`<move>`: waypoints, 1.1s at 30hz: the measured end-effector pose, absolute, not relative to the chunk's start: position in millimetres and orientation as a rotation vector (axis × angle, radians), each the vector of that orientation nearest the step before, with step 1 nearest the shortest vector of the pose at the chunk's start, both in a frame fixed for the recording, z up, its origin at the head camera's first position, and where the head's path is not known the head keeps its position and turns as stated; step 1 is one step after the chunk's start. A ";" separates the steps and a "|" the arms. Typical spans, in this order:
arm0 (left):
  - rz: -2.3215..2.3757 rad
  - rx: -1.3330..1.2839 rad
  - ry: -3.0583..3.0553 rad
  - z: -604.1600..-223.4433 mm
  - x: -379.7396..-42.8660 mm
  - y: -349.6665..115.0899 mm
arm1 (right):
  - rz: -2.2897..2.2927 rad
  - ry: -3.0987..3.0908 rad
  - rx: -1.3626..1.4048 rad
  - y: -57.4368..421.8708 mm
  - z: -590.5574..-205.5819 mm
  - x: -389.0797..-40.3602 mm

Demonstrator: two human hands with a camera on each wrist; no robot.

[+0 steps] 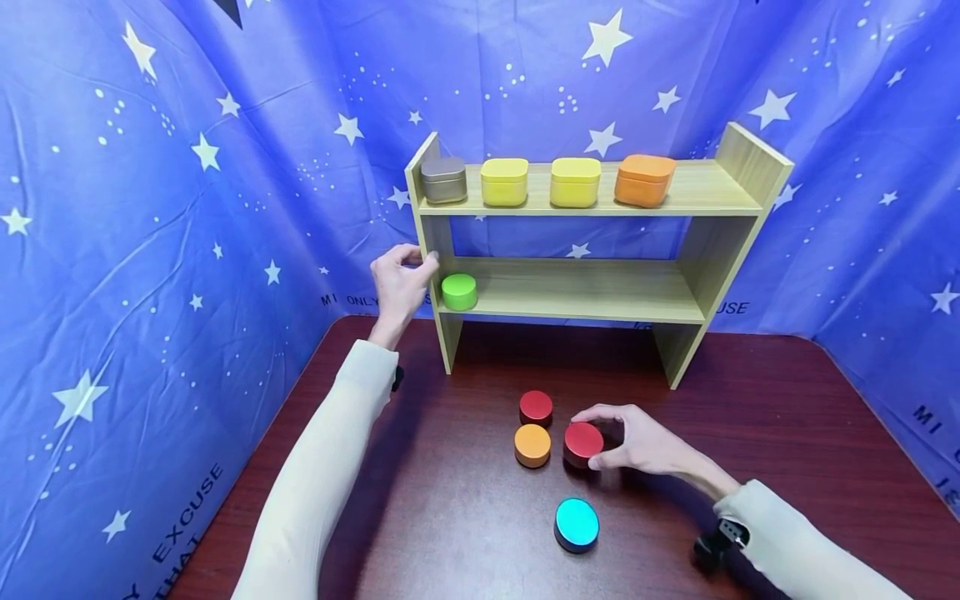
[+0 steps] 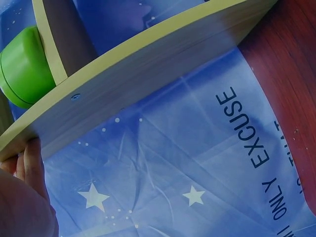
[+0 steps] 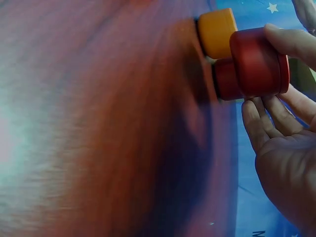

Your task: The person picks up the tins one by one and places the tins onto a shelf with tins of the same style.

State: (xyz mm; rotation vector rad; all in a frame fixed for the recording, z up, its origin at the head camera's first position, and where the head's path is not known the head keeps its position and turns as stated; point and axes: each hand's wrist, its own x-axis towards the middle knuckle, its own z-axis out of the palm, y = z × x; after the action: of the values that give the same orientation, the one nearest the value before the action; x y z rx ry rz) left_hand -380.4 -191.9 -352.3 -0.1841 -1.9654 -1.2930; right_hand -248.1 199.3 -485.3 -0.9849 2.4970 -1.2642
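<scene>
My left hand (image 1: 401, 283) grips the left side panel of a two-tier wooden shelf (image 1: 585, 287), its fingers (image 2: 33, 165) against the outer face. A round green tin (image 1: 459, 292) stands just inside that panel on the lower tier. Over the table, my right hand (image 1: 637, 442) holds a round red tin (image 3: 259, 61) between thumb and fingers. Left of it are an orange round tin (image 1: 532, 446) and a second red tin (image 1: 536, 408). Nearer to me stands a blue round tin (image 1: 577, 525).
Along the upper tier stand a grey squarish tin (image 1: 444, 181), two yellow ones, left (image 1: 504, 182) and right (image 1: 575, 182), and an orange one (image 1: 644, 181). Blue star-printed cloth (image 1: 187, 275) hangs around the dark red table (image 1: 450, 517).
</scene>
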 end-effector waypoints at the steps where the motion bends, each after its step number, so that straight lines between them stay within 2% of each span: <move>1: -1.293 -0.186 -1.964 -352.1 -380.4 -192.0 | -1.259 2.504 -0.982 198.4 -483.0 -249.2; 19: -1.270 -0.192 -1.972 -351.9 -380.3 -192.1 | -1.388 2.444 -0.989 172.6 -454.5 -275.5; 33: -1.285 -0.192 -1.971 -350.9 -379.8 -193.0 | -1.373 2.422 -0.982 140.7 -408.7 -300.9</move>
State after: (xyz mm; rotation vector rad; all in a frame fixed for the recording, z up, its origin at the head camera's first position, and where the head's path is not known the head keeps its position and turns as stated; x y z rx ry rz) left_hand -379.8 -193.0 -350.9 -0.1922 -1.9712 -1.2846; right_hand -300.9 140.7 -408.7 -0.9822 2.4223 -1.3729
